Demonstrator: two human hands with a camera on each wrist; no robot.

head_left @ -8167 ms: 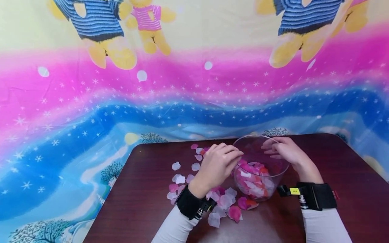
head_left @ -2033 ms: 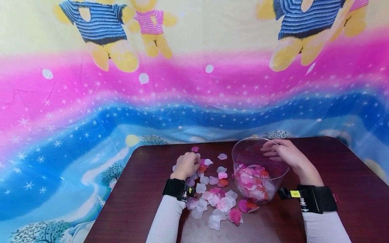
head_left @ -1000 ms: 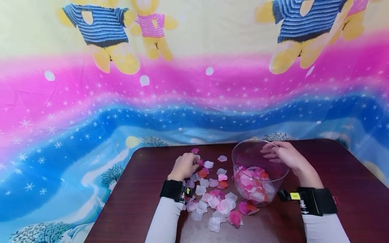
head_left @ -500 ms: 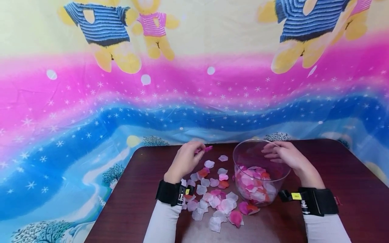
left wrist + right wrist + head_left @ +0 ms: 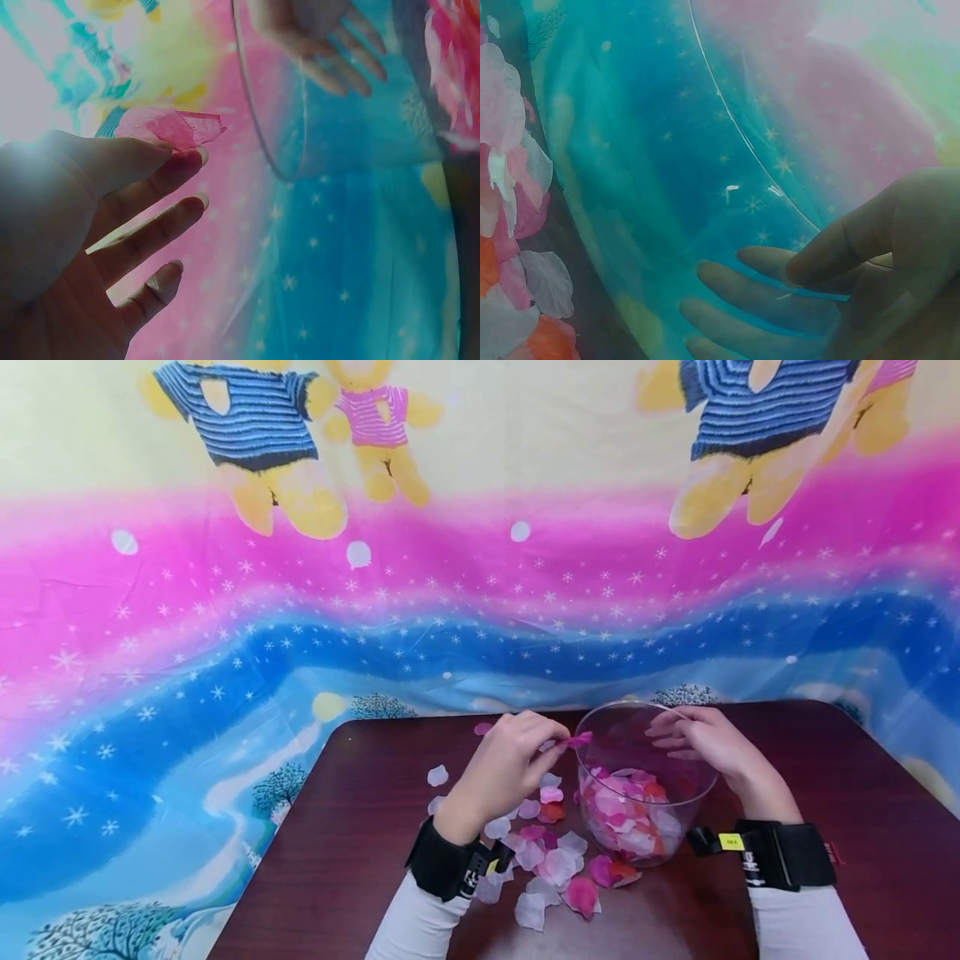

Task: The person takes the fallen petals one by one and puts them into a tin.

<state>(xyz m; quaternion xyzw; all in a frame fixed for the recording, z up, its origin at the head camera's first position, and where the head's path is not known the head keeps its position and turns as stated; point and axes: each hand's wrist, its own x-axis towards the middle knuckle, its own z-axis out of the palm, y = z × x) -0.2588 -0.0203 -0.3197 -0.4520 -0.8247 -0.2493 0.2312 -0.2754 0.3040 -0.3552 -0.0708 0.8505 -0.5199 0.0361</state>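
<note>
My left hand (image 5: 498,768) pinches a pink artificial flower petal (image 5: 579,740) between thumb and index finger, its other fingers spread apart. The petal (image 5: 169,127) is at the left side of the rim of a clear round bowl (image 5: 637,852). Pink, white and orange petals (image 5: 626,810) lie heaped in the bowl's lower half. At the bowl's right rim, my right hand (image 5: 708,739) holds it with thumb and fingers on either side of the wall. In the right wrist view, the fingers of the right hand (image 5: 840,292) show through the clear plastic.
Loose petals (image 5: 558,864) are scattered on the dark wooden table (image 5: 337,852), left of the bowl and in front of it. A few lie farther left, including a white petal (image 5: 438,775). Behind the table hangs a printed cloth (image 5: 480,568).
The left hand has picked up the pink petal from the table's far left and carried it right to the bowl's rim. The right hand stays at the bowl.
</note>
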